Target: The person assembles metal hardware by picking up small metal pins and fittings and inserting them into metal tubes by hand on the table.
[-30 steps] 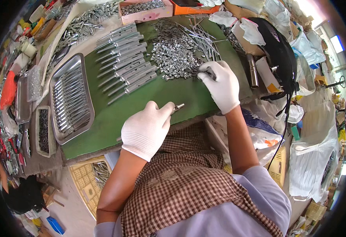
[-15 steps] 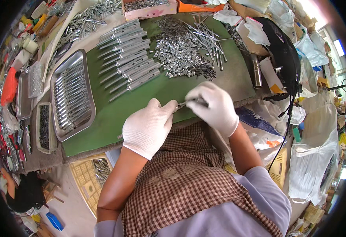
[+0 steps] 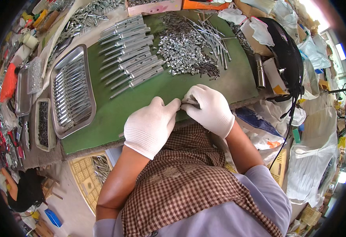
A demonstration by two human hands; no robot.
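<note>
My two hands, in white knitted gloves, meet over the front of the green mat [image 3: 98, 136]. My left hand [image 3: 151, 124] is closed round a slim metal tube [image 3: 121, 135]; one end shows beside the wrist, and the glove covers most of it. My right hand [image 3: 210, 108] pinches a small grey metal piece [image 3: 192, 103] at the left fingertips, its kind too hidden to make out. Just beyond lie a row of silver tubes with thin rods [image 3: 133, 65], a heap of small shiny metal parts [image 3: 181, 51] and some dark pins [image 3: 206, 70].
At the left stand a steel tray [image 3: 93, 106] of tube assemblies and a narrow bin [image 3: 43, 122] of dark screws. Long thin rods [image 3: 216, 37] lie at the back right. A metal cylinder [image 3: 259, 71] and a black mesh object [image 3: 287, 51] stand at the mat's right edge.
My right hand has drawn in against the left fingertips and its fingers have closed more. The metal between the hands is now mostly covered. The view has shifted slightly.
</note>
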